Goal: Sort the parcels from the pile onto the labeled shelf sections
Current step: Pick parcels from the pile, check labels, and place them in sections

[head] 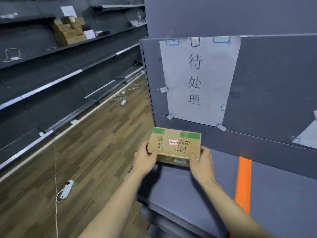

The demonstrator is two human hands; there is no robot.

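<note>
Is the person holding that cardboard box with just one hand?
No, the left hand and right hand each grip an end of the cardboard box.

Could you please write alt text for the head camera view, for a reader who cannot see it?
Both hands, left hand and right hand, hold a small cardboard parcel over a grey shelf, below a taped paper sign with three Chinese characters. An orange strip divides the shelf; wood floor lies left.

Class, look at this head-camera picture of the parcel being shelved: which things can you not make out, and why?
- Box underside: hidden by the box itself and both hands, left and right.
- Small sticker writing: too small, upside down.
- Second paper sign: cut off by the right edge.
- Far boxes: blurred.
</note>
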